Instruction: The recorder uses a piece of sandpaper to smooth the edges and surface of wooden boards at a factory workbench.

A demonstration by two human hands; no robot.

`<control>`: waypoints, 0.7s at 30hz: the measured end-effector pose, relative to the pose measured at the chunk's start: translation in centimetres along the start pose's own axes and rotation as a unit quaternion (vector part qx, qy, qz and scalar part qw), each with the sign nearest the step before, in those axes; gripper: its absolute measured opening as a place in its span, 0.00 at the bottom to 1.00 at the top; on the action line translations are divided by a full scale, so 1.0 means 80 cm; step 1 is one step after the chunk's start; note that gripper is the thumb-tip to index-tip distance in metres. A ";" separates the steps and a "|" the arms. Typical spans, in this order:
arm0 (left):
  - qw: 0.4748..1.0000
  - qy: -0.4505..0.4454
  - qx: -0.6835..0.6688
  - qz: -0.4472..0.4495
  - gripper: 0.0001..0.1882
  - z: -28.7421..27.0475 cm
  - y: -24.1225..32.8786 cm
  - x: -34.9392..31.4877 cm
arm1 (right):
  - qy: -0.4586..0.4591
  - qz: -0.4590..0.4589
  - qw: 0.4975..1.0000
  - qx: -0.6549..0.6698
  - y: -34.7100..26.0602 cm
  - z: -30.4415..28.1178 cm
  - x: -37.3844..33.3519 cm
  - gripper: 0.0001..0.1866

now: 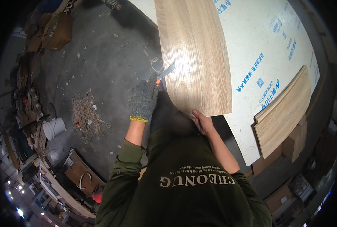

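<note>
My left hand (142,99), in a grey knitted glove with a yellow cuff, is closed around a utility knife (168,71) with an orange part near the blade. The blade lies against the left edge of a long wood-grain board (197,56). A thin pale strip (152,65) curls in a loop beside the blade. My bare right hand (203,123) grips the board's near edge, thumb on top and fingers mostly hidden underneath. The board's near left corner is rounded.
Under the board spreads a white table surface (248,45) with blue print. More wood-grain boards (284,117) are stacked at its right edge. Tangled strip scraps (88,117) lie on the grey floor at left, near a white bucket (54,129). Cardboard (57,32) stands at far left.
</note>
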State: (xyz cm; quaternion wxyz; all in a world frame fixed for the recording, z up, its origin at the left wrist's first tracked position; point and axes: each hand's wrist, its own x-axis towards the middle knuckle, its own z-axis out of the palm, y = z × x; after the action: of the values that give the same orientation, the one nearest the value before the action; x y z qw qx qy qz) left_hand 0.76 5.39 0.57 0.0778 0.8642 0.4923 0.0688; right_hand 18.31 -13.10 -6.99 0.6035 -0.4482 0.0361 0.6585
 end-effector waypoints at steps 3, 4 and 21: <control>1.000 -0.017 -0.014 -0.006 0.18 0.001 -0.002 0.006 | 0.016 0.034 0.999 0.013 -0.003 0.001 0.002 0.33; 1.000 -0.010 -0.015 -0.003 0.18 0.002 -0.003 0.007 | 0.016 0.034 0.999 0.012 -0.003 0.002 0.003 0.33; 1.000 0.014 -0.008 -0.006 0.20 0.009 -0.019 0.067 | -0.003 0.019 0.999 0.029 -0.002 -0.002 0.009 0.30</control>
State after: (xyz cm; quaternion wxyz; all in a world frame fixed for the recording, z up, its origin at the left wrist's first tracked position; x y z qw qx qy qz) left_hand 2.35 10.71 -0.18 0.0778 0.8596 0.4978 0.0845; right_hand 18.63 -12.60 -7.47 0.6038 -0.4279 0.0615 0.6698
